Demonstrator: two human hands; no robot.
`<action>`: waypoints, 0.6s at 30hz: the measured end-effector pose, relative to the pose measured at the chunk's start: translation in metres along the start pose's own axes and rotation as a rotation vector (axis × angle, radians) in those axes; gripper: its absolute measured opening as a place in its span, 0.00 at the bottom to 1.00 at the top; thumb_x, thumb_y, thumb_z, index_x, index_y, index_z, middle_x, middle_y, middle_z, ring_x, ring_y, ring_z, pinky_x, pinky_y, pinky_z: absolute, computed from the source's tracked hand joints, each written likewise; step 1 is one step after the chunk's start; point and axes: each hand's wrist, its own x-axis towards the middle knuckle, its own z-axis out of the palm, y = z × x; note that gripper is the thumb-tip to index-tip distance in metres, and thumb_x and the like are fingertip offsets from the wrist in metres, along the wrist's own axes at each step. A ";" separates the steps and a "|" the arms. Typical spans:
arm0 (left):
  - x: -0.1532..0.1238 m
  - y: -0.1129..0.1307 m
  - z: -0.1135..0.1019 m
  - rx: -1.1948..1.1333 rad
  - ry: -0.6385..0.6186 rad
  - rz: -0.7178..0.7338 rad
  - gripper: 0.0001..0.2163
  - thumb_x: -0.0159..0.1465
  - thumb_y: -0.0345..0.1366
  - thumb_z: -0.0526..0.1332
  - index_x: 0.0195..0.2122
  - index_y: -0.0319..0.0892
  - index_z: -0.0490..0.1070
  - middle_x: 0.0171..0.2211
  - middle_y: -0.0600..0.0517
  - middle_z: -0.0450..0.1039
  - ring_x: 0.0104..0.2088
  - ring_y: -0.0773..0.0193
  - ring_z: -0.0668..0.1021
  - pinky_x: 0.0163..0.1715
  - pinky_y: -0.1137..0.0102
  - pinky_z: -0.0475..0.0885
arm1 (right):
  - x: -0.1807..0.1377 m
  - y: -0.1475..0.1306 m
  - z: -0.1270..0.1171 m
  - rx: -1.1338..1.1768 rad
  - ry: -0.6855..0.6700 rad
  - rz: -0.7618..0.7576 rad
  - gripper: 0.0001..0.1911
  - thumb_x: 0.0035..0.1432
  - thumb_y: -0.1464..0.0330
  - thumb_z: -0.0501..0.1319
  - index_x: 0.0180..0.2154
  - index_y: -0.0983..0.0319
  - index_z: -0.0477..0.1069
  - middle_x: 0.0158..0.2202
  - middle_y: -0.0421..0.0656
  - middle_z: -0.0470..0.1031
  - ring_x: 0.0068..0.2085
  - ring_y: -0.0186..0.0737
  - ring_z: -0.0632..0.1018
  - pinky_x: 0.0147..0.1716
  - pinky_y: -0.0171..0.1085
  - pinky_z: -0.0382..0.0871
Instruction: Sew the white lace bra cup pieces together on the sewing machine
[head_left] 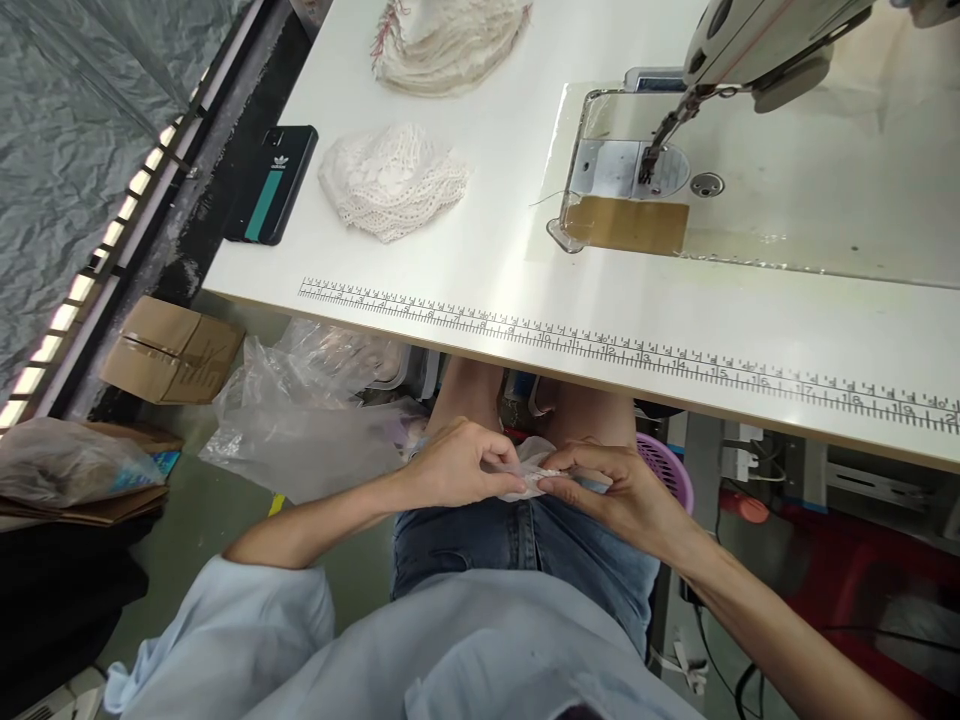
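Observation:
Over my lap, below the table's front edge, both hands pinch a small piece of sheer white fabric (534, 455). My left hand (465, 465) grips its left side between thumb and fingers. Close beside it, my right hand (607, 485) pinches the right side of the same piece. A white lace piece with scalloped eyelets (394, 182) lies on the table ahead. Beyond it sits a cream gathered fabric piece (450, 45) with reddish threads at its ends.
A sewing machine (750, 50) stands on the white table (495, 270), which has a printed ruler (585, 345) along its front edge. A phone (271, 185) lies at the left. Below are a cardboard box (172, 350), plastic bags (300, 420) and a purple basket (666, 470).

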 end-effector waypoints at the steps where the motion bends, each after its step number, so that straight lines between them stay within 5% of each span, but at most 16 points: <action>1: 0.000 0.000 0.000 0.006 0.004 0.006 0.07 0.56 0.38 0.63 0.28 0.38 0.76 0.26 0.52 0.78 0.29 0.67 0.78 0.29 0.77 0.67 | 0.001 -0.002 0.000 0.040 -0.010 0.007 0.11 0.57 0.59 0.60 0.32 0.59 0.74 0.32 0.42 0.77 0.35 0.41 0.76 0.35 0.35 0.67; 11: 0.020 -0.011 -0.010 -0.279 -0.200 -0.148 0.15 0.47 0.41 0.70 0.32 0.36 0.75 0.23 0.55 0.73 0.25 0.70 0.72 0.26 0.77 0.64 | 0.012 -0.002 -0.001 0.248 -0.047 0.151 0.14 0.54 0.58 0.62 0.30 0.63 0.75 0.27 0.41 0.74 0.30 0.35 0.73 0.29 0.32 0.65; 15: 0.027 -0.006 0.004 -0.144 -0.159 -0.154 0.13 0.46 0.41 0.70 0.21 0.36 0.71 0.15 0.60 0.61 0.19 0.75 0.62 0.20 0.77 0.55 | 0.003 -0.007 -0.001 0.209 0.010 0.050 0.14 0.56 0.61 0.60 0.31 0.67 0.75 0.25 0.40 0.72 0.27 0.31 0.70 0.26 0.29 0.62; 18: 0.038 -0.014 0.010 0.037 -0.161 -0.055 0.12 0.50 0.43 0.67 0.18 0.40 0.70 0.14 0.61 0.60 0.18 0.74 0.64 0.19 0.76 0.56 | -0.003 -0.006 -0.005 0.103 0.141 0.013 0.11 0.49 0.64 0.66 0.29 0.67 0.76 0.23 0.37 0.71 0.25 0.29 0.70 0.24 0.26 0.62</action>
